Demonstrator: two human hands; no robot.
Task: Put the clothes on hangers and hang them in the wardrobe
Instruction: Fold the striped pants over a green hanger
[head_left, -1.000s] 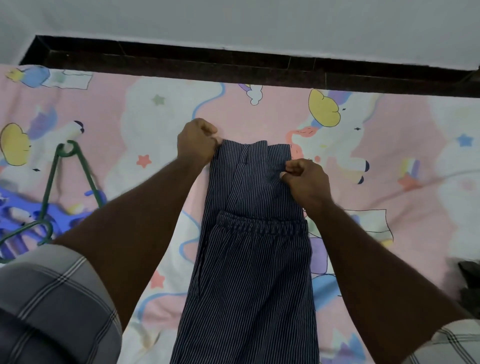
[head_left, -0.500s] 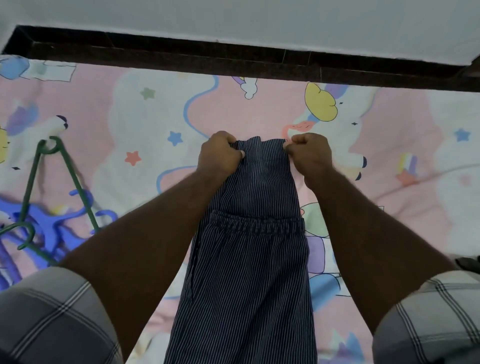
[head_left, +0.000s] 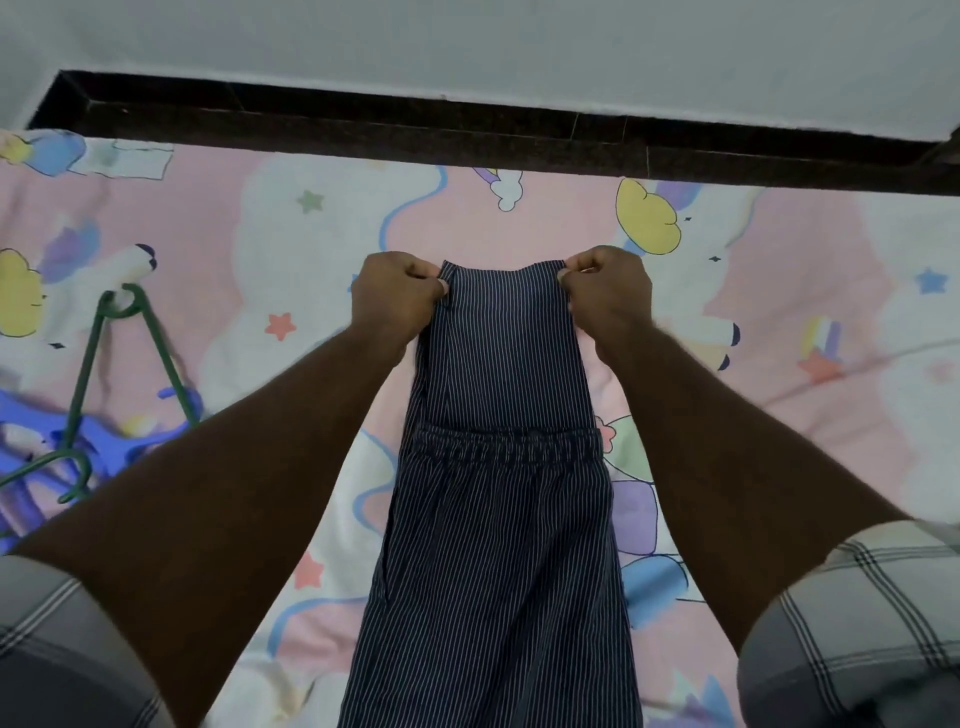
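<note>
You've got left hand (head_left: 397, 299) and right hand (head_left: 608, 291) each pinching a far corner of the folded striped trousers (head_left: 498, 467) on the bedsheet (head_left: 779, 338); uneven pulling could skew the fold before the green hanger (head_left: 85, 374).

A: How many garments on the bed (head_left: 779, 291)?
B: One pair of striped trousers (head_left: 498, 519), at the centre running toward 6 o'clock.
A: Hands?
B: Two: the left hand (head_left: 397, 299) and right hand (head_left: 608, 293), each pinching a far corner.
A: Hangers?
B: At 9 o'clock, two green hangers (head_left: 88, 374); the blue hangers (head_left: 31, 426) overlap, so no sure count.
</note>
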